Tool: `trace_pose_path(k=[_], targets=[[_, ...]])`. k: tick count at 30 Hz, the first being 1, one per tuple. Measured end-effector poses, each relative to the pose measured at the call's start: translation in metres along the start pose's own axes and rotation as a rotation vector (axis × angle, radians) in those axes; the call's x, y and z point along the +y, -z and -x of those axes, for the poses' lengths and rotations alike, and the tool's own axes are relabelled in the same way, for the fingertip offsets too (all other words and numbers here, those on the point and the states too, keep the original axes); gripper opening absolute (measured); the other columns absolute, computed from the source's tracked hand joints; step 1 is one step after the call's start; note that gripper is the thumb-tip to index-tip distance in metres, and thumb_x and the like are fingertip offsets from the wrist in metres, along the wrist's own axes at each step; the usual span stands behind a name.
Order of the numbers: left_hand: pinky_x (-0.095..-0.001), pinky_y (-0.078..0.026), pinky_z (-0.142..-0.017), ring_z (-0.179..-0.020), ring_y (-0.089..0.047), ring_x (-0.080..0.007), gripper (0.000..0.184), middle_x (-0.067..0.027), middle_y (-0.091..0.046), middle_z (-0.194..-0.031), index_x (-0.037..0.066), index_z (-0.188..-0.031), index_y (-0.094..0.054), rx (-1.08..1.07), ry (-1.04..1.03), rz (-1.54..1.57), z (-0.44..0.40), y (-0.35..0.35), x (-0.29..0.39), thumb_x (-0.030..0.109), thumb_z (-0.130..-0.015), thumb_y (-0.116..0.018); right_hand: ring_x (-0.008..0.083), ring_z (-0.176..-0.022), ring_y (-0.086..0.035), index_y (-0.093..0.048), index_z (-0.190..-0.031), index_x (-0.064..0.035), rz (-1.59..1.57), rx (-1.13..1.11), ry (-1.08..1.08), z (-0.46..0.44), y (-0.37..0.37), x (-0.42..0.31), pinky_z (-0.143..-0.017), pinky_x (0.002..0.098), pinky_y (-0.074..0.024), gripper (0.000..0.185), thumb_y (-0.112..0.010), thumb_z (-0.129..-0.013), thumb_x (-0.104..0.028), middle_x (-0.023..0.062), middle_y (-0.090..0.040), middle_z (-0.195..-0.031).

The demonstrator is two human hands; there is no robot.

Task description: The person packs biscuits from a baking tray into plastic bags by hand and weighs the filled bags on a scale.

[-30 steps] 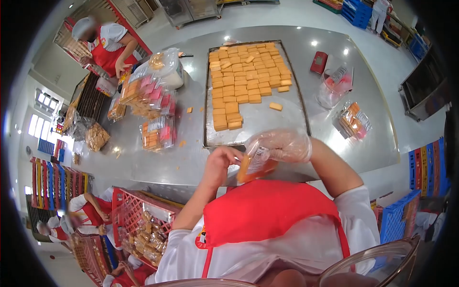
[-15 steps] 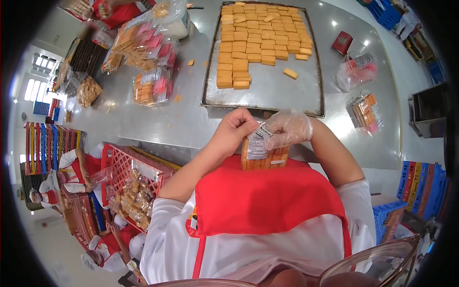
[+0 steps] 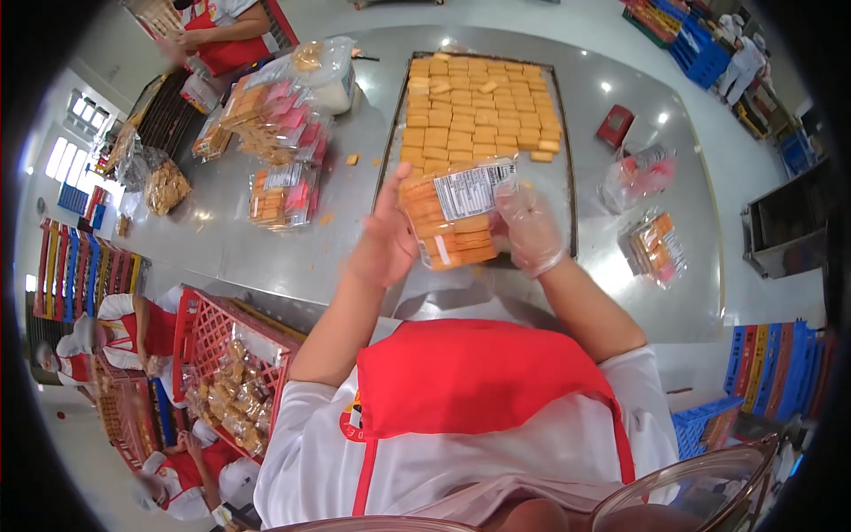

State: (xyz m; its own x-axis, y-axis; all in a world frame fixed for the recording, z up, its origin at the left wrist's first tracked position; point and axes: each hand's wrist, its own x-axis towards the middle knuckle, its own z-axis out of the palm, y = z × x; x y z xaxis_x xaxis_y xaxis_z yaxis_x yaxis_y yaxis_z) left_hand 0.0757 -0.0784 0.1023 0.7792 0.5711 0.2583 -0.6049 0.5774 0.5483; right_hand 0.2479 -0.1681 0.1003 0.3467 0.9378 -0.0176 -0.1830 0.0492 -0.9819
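Observation:
A clear plastic pack of biscuits [image 3: 452,243] with a white printed label [image 3: 474,191] is held up, tilted, over the near part of the baking tray [image 3: 573,177]. My right hand [image 3: 534,232], in a clear plastic glove, grips the pack's right side. At the pack's left edge, my bare left hand [image 3: 386,235] is open with its fingers stretched upward; whether it touches the wrapper I cannot tell. Rows of loose rectangular biscuits [image 3: 479,106] cover the far part of the tray. The pack hides part of the tray.
Stacked biscuit packs [image 3: 275,120] and a plastic tub [image 3: 332,84] stand left on the steel table [image 3: 355,293]. To the right lie a red object [image 3: 615,126], plastic bags [image 3: 640,177] and another pack [image 3: 656,248]. A red crate [image 3: 188,332] and co-workers [image 3: 232,35] are at left.
The biscuit pack has moved from near the apron up and forward over the tray, turning its label upward. My left hand has come off the pack's top and opened; the right still grips it.

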Motion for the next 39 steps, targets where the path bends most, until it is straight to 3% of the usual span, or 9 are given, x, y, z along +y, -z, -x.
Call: trace_pose_path(k=[1, 4, 13, 20, 23, 26, 31, 34, 39], targets=[[-0.0421, -0.035, -0.096, -0.116, -0.041, -0.0263, 0.077, -0.0145, -0.039, -0.126, 0.015, -0.136, -0.013, 0.315, -0.005, -0.276, -0.006, -0.007, -0.007, 0.037, -0.079, -0.060, 0.0077, -0.054, -0.044, -0.055, -0.070, -0.0049, -0.006, 0.094, 0.020, -0.001, -0.007, -0.002, -0.048, 0.0233, -0.0360, 0.035, -0.051, -0.086, -0.036, -0.0002, -0.048, -0.062], [-0.0376, -0.035, -0.095, -0.114, -0.040, -0.0230, 0.070, -0.0127, -0.038, -0.127, 0.014, -0.136, -0.016, 0.254, -0.148, -0.621, -0.009, -0.005, -0.011, 0.028, -0.082, -0.058, 0.0073, -0.056, -0.044, -0.054, -0.076, -0.0046, -0.068, 0.053, -0.026, 0.001, -0.022, -0.011, -0.049, 0.0221, -0.0361, 0.032, -0.052, -0.086, -0.034, -0.0016, -0.049, -0.064], [-0.0304, -0.038, -0.089, -0.106, -0.046, -0.0162, 0.071, -0.0092, -0.045, -0.118, 0.009, -0.133, -0.024, 0.236, -0.274, -0.890, -0.010, 0.003, 0.020, 0.015, -0.076, -0.066, 0.0069, -0.067, -0.044, -0.058, -0.087, -0.0023, 0.195, -0.384, -0.047, -0.002, -0.013, -0.015, -0.061, 0.0219, -0.0377, 0.032, -0.053, -0.085, -0.034, -0.0025, -0.048, -0.073], [-0.0282, -0.041, -0.086, -0.099, -0.050, -0.0148, 0.064, -0.0085, -0.051, -0.109, 0.004, -0.126, -0.030, 0.317, -0.362, -0.819, -0.014, 0.002, 0.031, 0.000, -0.072, -0.065, 0.0086, -0.078, -0.049, -0.057, -0.098, -0.0022, 0.070, -0.399, -0.015, 0.003, -0.015, -0.018, -0.070, 0.0220, -0.0407, 0.031, -0.056, -0.084, -0.030, 0.0049, -0.056, -0.094], [-0.0289, -0.041, -0.086, -0.099, -0.050, -0.0149, 0.065, -0.0085, -0.051, -0.109, 0.004, -0.126, -0.030, 0.346, -0.302, -0.782, -0.014, 0.006, 0.029, 0.001, -0.072, -0.065, 0.0091, -0.082, -0.050, -0.059, -0.095, -0.0028, 0.139, -0.341, -0.256, 0.008, -0.021, -0.022, -0.072, 0.0224, -0.0409, 0.027, -0.056, -0.084, -0.028, 0.0055, -0.056, -0.096], [-0.0302, -0.041, -0.087, -0.101, -0.049, -0.0155, 0.067, -0.0086, -0.049, -0.111, 0.006, -0.128, -0.029, 0.359, -0.240, -0.677, -0.012, 0.011, 0.026, 0.005, -0.071, -0.066, 0.0092, -0.087, -0.051, -0.057, -0.102, -0.0013, 0.096, -0.307, -0.003, 0.005, -0.018, -0.010, -0.074, 0.0246, -0.0436, 0.031, -0.057, -0.084, -0.026, 0.0039, -0.055, -0.103], [-0.0310, -0.042, -0.088, -0.104, -0.049, -0.0177, 0.069, -0.0098, -0.048, -0.114, 0.005, -0.129, -0.026, 0.250, -0.156, -0.532, -0.008, 0.009, 0.013, 0.007, -0.073, -0.066, 0.0088, -0.082, -0.053, -0.056, -0.102, -0.0021, 0.031, -0.149, 0.051, 0.003, -0.035, -0.028, -0.070, 0.0222, -0.0442, 0.026, -0.058, -0.083, -0.020, 0.0028, -0.057, -0.090], [-0.0347, -0.042, -0.090, -0.107, -0.048, -0.0209, 0.073, -0.0111, -0.046, -0.119, 0.007, -0.131, -0.024, 0.157, 0.083, -0.106, -0.004, 0.016, 0.012, 0.013, -0.072, -0.068, 0.0081, -0.073, -0.053, -0.056, -0.100, -0.0021, 0.082, -0.197, -0.029, 0.003, -0.029, -0.027, -0.063, 0.0215, -0.0445, 0.024, -0.057, -0.083, -0.018, 0.0013, -0.057, -0.083], [-0.0386, -0.041, -0.092, -0.109, -0.047, -0.0238, 0.074, -0.0131, -0.044, -0.122, 0.010, -0.134, -0.021, 0.191, 0.163, -0.105, 0.002, 0.024, 0.003, 0.019, -0.075, -0.065, 0.0070, -0.060, -0.051, -0.057, -0.092, -0.0014, 0.143, -0.236, -0.024, 0.003, -0.021, -0.020, -0.053, 0.0215, -0.0431, 0.020, -0.057, -0.083, -0.019, -0.0003, -0.055, -0.071]])
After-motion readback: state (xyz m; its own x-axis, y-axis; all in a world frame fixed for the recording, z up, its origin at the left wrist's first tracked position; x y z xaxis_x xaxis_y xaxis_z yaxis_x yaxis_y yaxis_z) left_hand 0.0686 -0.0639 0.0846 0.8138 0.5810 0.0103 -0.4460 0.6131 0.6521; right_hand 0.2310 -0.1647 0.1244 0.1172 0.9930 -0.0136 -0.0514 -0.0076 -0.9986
